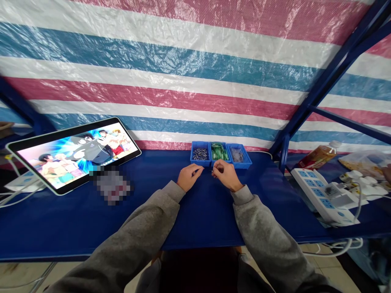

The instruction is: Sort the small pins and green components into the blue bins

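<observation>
Fingers of both hands pinched together: left hand (188, 176) and right hand (225, 174) meet over table (76, 215), gripping tiny part (210, 170) between them, too small to identify. Three blue bins (220, 154) just beyond, right hand nearer.

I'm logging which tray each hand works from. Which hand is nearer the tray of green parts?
Right. The right hand sits just in front of the green-parts tray; the left hand lies further left, before the tray of dark metal pieces.

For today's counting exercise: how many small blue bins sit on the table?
3, side by side at the table's far edge: the left bin, the middle bin, the right bin. None looks hidden.
</observation>
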### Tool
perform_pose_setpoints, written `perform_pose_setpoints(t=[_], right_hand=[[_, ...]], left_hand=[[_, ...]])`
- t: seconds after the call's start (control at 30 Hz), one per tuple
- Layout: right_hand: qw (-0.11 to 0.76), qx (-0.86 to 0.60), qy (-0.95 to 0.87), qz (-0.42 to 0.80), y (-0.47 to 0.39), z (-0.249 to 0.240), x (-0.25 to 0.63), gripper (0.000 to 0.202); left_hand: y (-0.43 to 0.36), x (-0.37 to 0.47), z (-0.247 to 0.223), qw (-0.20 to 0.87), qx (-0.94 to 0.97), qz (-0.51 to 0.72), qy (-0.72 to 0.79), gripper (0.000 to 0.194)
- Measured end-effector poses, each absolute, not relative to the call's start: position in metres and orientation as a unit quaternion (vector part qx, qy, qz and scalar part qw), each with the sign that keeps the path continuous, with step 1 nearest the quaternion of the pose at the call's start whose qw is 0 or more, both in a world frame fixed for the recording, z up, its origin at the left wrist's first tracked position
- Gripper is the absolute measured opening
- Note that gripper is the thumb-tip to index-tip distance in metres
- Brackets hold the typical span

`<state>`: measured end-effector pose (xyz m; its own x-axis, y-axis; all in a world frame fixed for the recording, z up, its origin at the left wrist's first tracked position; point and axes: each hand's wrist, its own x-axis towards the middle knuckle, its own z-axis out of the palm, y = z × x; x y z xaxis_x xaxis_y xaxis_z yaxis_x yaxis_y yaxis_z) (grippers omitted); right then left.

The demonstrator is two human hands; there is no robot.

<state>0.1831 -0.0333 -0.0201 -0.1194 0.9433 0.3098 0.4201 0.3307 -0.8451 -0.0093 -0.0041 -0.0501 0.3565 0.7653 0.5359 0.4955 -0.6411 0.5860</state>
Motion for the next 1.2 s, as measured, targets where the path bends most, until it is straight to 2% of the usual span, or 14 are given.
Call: perform_pose_setpoints(t=[0.2, 0.67, 1.2], right_hand=[[0.477, -0.482, -0.636, 0.368, -0.0328, -0.0210, 0.1789, 0.005], [0.501, -0.429, -0.649, 0.379, -0.0309, -0.0270, 0.1771, 0.024], [0.514, -0.428, -0.631, 0.392, -0.0295, -0.0297, 0.1753, 0.025]], left_hand=[[-0.0088, -0.0089, -0.0461, 0.193, 0.801, 0.420, 0.380, 0.030], [-0.0071, -0.0078, -0.0480, 0.224, 0.789, 0.434, 0.373, 0.024], [-0.0069, -0.0069, -0.0492, 0.234, 0.784, 0.444, 0.365, 0.025]])
